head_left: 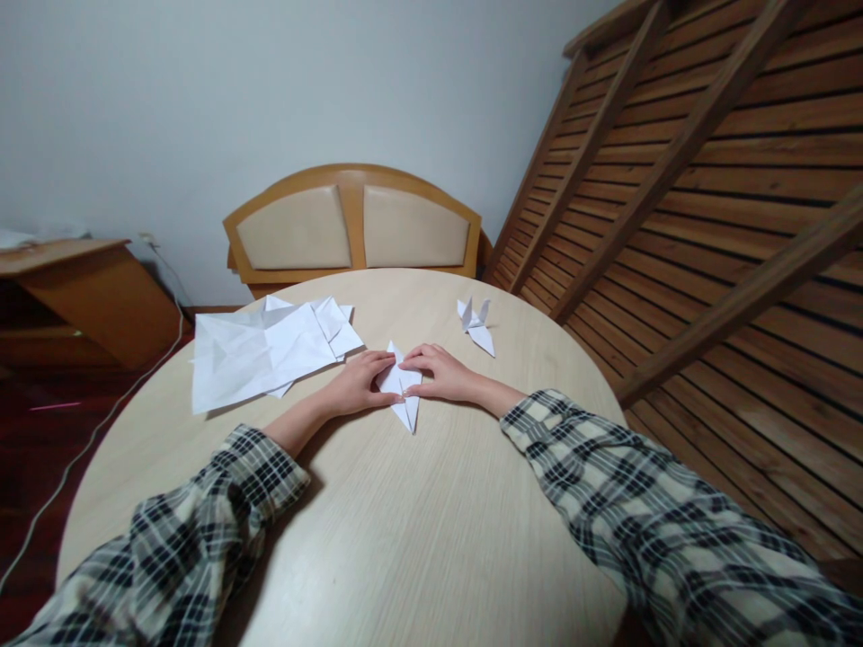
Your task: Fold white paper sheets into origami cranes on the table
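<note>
White pointed folded paper piece [406, 409], 1 only, lies at ctr of frame on the round pale wood-grain table [418, 539]. Both hands are on it. The left hand [357, 382] comes in from the left & the right hand [438, 370] from the right, fingers laid fairly flat, pressing down on the paper rather than closed round it, w/ fingertips nearly meeting over its upper half. The lower point pokes out below, towards the bottom of the frame. 2 plaid shirt sleeves [647, 512] run in from the lower corners.

Left of ctr, just beside the left hand, is 1 loose pile of creased white paper sheets [262, 350]; several overlap, exact count can't be told. Up & right of the hands, apart from them, stands 1 small folded white paper figure [476, 325] w/ 2 raised points.

Beyond the table: 1 wooden chair back w/ 2 tan padded panels [354, 225]. Right side: 1 slatted brown wooden frame [707, 198], leaning. Upper left: 1 low wooden cabinet [87, 296], w/ 1 white cable [101, 422] trailing on the floor.
</note>
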The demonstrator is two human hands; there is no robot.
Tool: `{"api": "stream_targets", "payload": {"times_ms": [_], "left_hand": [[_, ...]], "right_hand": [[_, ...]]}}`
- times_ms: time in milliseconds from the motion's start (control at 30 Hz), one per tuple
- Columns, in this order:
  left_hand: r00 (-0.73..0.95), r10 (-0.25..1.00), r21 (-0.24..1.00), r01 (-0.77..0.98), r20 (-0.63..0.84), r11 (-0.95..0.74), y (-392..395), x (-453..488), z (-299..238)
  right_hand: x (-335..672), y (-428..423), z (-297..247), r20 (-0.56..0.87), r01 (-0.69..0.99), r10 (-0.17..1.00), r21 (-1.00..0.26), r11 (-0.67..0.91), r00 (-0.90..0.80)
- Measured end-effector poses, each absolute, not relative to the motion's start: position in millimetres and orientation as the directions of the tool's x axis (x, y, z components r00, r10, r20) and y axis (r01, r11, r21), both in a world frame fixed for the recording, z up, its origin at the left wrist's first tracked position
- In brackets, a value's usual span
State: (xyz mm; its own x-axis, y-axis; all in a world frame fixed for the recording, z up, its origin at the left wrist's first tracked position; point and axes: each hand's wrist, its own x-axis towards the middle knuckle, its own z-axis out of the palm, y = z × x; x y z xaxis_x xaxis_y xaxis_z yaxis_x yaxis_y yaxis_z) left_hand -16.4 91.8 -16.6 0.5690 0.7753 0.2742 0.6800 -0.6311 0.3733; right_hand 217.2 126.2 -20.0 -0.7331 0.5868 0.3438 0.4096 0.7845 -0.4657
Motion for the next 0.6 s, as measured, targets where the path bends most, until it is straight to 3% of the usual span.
{"api": "stream_targets", "payload": {"times_ms": [600], "left_hand": [[0.567, 0.776, 0.317, 0.709, 0.275, -0.63, 90.2, -15.7, -19.7]], "right_hand": [[219.2, 125.0, -20.6, 0.354, 0.396, 0.565, -0.447, 0.802, -0.745]]}}
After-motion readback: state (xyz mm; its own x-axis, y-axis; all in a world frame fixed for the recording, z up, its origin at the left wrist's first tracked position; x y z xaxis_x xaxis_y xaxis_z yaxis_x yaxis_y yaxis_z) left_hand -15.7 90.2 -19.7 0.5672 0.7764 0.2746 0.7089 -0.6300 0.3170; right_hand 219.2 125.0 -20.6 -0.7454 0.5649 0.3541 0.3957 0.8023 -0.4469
